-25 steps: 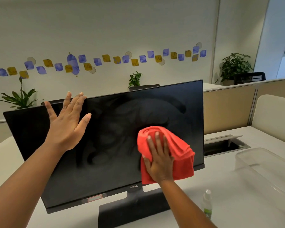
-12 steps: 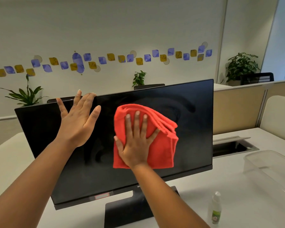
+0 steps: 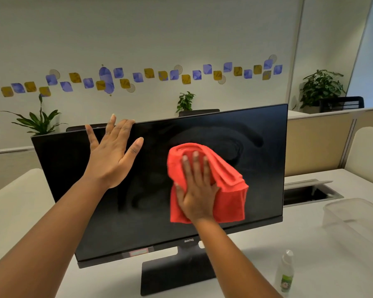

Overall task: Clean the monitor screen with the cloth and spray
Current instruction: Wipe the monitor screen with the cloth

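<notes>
A black monitor [image 3: 263,168] stands on its stand on the white desk, its dark screen streaked with wipe marks. My right hand [image 3: 197,190] lies flat on a folded red cloth [image 3: 230,190] and presses it against the screen right of centre. My left hand [image 3: 113,153] is spread open, with the fingertips over the monitor's top edge at the left. A small clear spray bottle [image 3: 285,274] with a green label stands on the desk at the lower right, apart from both hands.
A clear plastic bin [image 3: 357,220] sits on the desk [image 3: 15,207] at the right. Behind the monitor's right side is an open cable tray [image 3: 310,192]. Beige partitions, potted plants and a chair line the back.
My right hand has slid the red cloth from upper centre of the screen down and to the right. My left hand has stayed on the top edge.
</notes>
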Tool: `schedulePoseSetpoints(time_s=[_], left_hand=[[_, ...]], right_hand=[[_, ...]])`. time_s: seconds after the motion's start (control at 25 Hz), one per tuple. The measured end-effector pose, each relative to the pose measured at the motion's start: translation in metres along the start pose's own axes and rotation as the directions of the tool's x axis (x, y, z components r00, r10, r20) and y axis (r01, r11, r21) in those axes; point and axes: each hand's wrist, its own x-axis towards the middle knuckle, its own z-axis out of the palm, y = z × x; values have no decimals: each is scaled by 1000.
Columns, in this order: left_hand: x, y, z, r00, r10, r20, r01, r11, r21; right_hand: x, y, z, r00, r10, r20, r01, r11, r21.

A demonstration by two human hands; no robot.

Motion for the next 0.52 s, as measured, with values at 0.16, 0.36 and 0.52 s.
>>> schedulePoseSetpoints(time_s=[0.16, 0.36, 0.52], left_hand=[[1, -2, 1, 1000, 4, -10, -4, 1000, -7], [1, -3, 2, 1000, 10, -21, -10, 1000, -3], [1, -3, -2, 1000, 14, -1, -14, 998, 56]], right_hand=[[3, 61, -12, 847, 529, -44, -527, 848, 51], [-32, 62, -9, 653, 756, 37, -751, 641, 159], [-54, 20, -14, 770, 619, 155, -637, 730, 246]])
